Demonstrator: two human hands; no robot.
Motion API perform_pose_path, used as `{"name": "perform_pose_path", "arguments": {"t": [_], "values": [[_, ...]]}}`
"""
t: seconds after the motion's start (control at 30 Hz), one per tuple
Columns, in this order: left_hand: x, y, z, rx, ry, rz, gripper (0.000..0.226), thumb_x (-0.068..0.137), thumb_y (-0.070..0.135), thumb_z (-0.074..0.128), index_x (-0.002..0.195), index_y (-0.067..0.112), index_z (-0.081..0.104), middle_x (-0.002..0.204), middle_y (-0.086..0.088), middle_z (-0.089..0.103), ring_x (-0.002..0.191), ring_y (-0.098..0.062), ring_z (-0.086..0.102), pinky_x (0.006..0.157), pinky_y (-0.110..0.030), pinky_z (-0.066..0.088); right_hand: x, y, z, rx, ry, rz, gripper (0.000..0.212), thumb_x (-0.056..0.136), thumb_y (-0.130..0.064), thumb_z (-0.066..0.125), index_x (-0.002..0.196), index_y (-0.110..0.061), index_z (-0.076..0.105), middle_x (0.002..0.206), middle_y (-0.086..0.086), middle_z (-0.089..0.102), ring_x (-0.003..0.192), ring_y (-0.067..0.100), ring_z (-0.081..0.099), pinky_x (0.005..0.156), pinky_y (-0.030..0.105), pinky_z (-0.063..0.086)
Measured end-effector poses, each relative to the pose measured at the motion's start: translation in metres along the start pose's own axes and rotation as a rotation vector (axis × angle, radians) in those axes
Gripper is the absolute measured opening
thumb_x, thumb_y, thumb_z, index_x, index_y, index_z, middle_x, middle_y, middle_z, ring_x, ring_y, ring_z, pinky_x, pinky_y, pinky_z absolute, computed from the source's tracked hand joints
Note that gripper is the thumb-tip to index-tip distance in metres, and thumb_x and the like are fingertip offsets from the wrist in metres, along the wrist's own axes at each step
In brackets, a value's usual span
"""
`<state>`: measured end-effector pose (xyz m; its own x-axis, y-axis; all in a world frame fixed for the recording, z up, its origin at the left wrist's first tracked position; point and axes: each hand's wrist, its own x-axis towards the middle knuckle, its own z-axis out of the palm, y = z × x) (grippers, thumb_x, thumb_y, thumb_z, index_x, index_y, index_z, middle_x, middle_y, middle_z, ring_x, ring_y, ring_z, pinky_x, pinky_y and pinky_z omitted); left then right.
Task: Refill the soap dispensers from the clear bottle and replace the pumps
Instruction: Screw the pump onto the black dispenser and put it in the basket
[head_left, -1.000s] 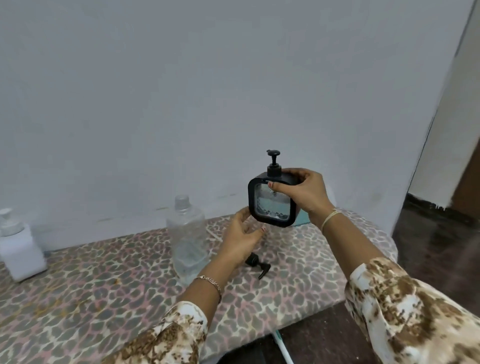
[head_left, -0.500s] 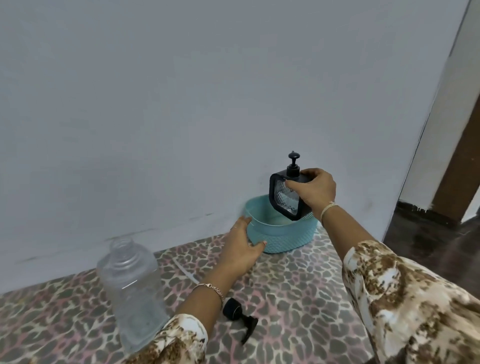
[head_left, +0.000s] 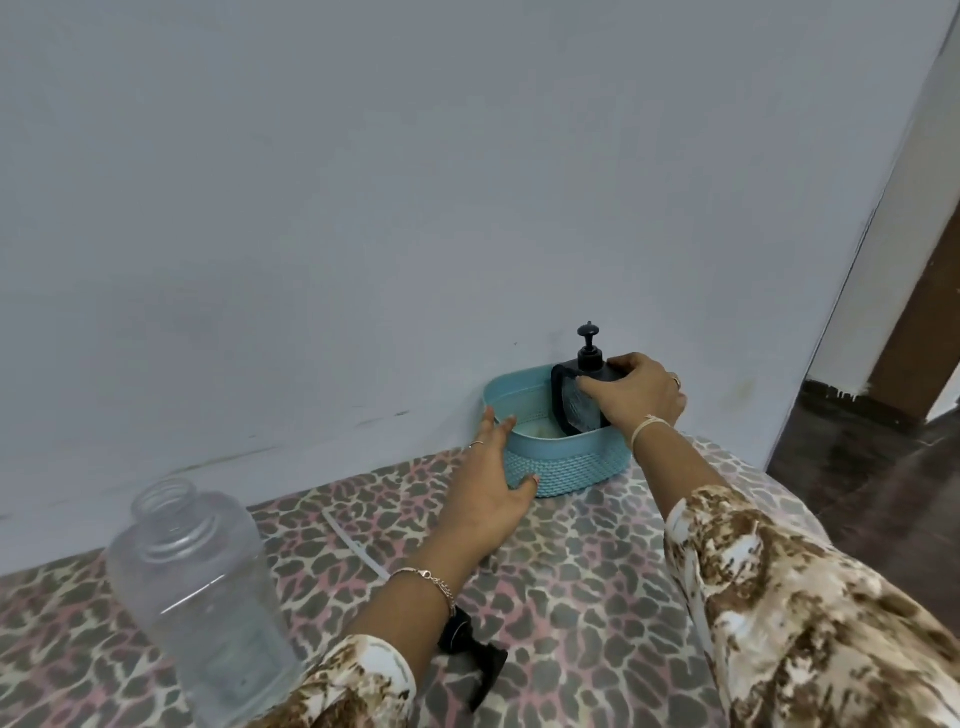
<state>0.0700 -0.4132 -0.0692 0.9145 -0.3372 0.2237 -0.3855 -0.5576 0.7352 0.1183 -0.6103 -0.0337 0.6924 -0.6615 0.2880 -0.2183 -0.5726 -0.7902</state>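
The right hand (head_left: 636, 397) grips the black dispenser (head_left: 577, 402), half inside the teal basket (head_left: 566, 462). The left hand (head_left: 491, 486) lies spread against the basket's wall; best brace it there and set the dispenser upright.

basket (head_left: 566, 470) on counter (head_left: 597, 582), back edge, against wall (head_left: 363, 208) | dispenser (head_left: 579, 400) in basket, right part | clear bottle (head_left: 202, 597) front left on counter | loose pump (head_left: 470, 654) on counter, right of bottle, before basket | tube (head_left: 353, 545) between bottle and basket
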Motion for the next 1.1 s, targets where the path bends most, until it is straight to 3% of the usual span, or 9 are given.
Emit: {"name": "perform_pose_path", "arguments": {"t": [0.13,0.57,0.67,0.77,0.83,0.93,1.0,1.07,1.1], "values": [[-0.001,-0.001,0.001,0.002,-0.004,0.011,0.075,0.09,0.022,0.065,0.152,0.025,0.022,0.162,0.006,0.004,0.147,-0.012,0.015,0.113,-0.021,0.014,-0.006,0.001,0.003,-0.093,0.018,0.031,0.046,0.063,-0.055,0.072,0.103,-0.033,0.066,0.099,-0.008,0.068,0.114,0.022,0.048,0.09,0.039,0.028],[-0.004,0.003,-0.001,0.076,-0.064,0.012,0.088,0.089,0.023,0.065,0.155,0.024,0.007,0.162,0.005,-0.008,0.148,-0.014,0.011,0.115,-0.025,0.015,-0.016,0.003,-0.003,-0.34,0.062,-0.052,0.04,0.079,-0.06,0.058,0.1,-0.028,0.069,0.076,-0.002,0.055,0.113,0.025,0.046,0.088,0.039,0.026],[-0.006,0.006,-0.003,0.096,-0.094,-0.01,0.091,0.088,0.022,0.066,0.155,0.026,0.005,0.162,0.004,-0.009,0.148,-0.016,0.013,0.115,-0.028,0.019,-0.025,0.005,-0.004,-0.34,0.023,-0.073,0.042,0.086,-0.058,0.049,0.11,-0.03,0.068,0.11,0.001,0.064,0.12,0.027,0.042,0.095,0.042,0.026],[-0.008,0.01,-0.009,0.093,-0.12,-0.036,0.089,0.087,0.021,0.067,0.155,0.027,0.008,0.162,0.005,-0.008,0.147,-0.017,0.016,0.114,-0.029,0.023,-0.033,0.007,-0.005,-0.29,-0.022,-0.131,0.045,0.092,-0.05,0.046,0.131,-0.03,0.056,0.15,0.0,0.04,0.139,0.024,0.028,0.108,0.046,0.021],[-0.012,0.016,-0.015,0.088,-0.117,-0.052,0.088,0.087,0.022,0.066,0.155,0.026,0.01,0.162,0.006,-0.007,0.147,-0.017,0.02,0.114,-0.031,0.025,-0.042,0.004,-0.009,-0.208,-0.032,-0.215,0.046,0.095,-0.039,0.048,0.139,-0.023,0.049,0.154,0.0,0.032,0.142,0.022,0.024,0.113,0.044,0.022],[-0.024,0.026,-0.026,0.051,-0.077,-0.057,0.084,0.087,0.022,0.065,0.154,0.024,0.015,0.162,0.006,0.001,0.145,-0.018,0.025,0.116,-0.035,0.027,-0.062,-0.005,-0.018,-0.093,-0.007,-0.335,0.043,0.094,-0.026,0.052,0.135,-0.015,0.052,0.147,0.002,0.044,0.137,0.022,0.035,0.111,0.04,0.03],[-0.037,0.035,-0.034,0.024,-0.042,-0.04,0.074,0.088,0.02,0.065,0.151,0.019,0.025,0.161,0.004,0.017,0.141,-0.016,0.032,0.11,-0.022,0.031,-0.08,-0.012,-0.025,-0.046,-0.01,-0.392,0.037,0.091,-0.022,0.054,0.128,-0.016,0.057,0.135,0.001,0.056,0.127,0.021,0.047,0.103,0.038,0.041],[-0.054,0.043,-0.041,0.002,-0.013,-0.01,0.062,0.089,0.016,0.064,0.144,0.015,0.036,0.15,-0.002,0.038,0.126,-0.014,0.045,0.083,0.0,0.032,-0.101,-0.016,-0.033,-0.044,-0.028,-0.434,0.034,0.09,-0.022,0.056,0.123,-0.017,0.06,0.125,-0.001,0.061,0.117,0.021,0.054,0.093,0.036,0.047],[-0.063,0.046,-0.043,-0.01,-0.002,-0.003,0.058,0.089,0.014,0.064,0.141,0.014,0.039,0.143,-0.003,0.045,0.118,-0.013,0.049,0.075,0.003,0.031,-0.111,-0.016,-0.036,-0.043,-0.037,-0.442,0.032,0.09,-0.022,0.056,0.122,-0.017,0.06,0.123,-0.001,0.062,0.115,0.02,0.055,0.09,0.036,0.048]]}}
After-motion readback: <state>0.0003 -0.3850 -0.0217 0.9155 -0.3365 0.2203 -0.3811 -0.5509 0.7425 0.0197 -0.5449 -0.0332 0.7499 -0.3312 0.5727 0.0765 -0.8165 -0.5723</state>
